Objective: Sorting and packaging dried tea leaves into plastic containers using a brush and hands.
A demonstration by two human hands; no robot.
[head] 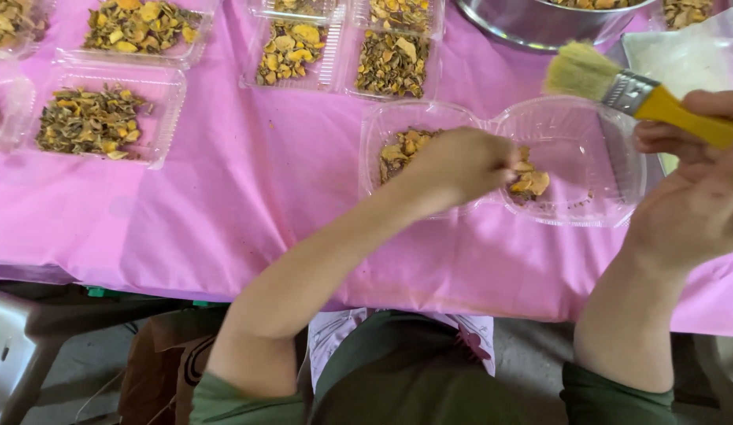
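Note:
An open clear plastic clamshell box (575,211) lies on the pink tablecloth (248,205). Dried yellow-brown slices lie in its left half (399,149), and a few more (532,182) sit in its right half. My left hand (461,164) reaches over the box's hinge, fingers closed around some of the dried pieces. My right hand (697,189) is at the right edge, gripping a paintbrush by its yellow handle (685,114). The brush's pale bristles (579,72) point left, above the box's right half.
Several clear boxes filled with the same dried slices (91,122) (142,25) (289,49) (392,61) stand across the far side of the table. A metal bowl (532,27) sits at the back. A white plastic chair (8,346) is at the lower left.

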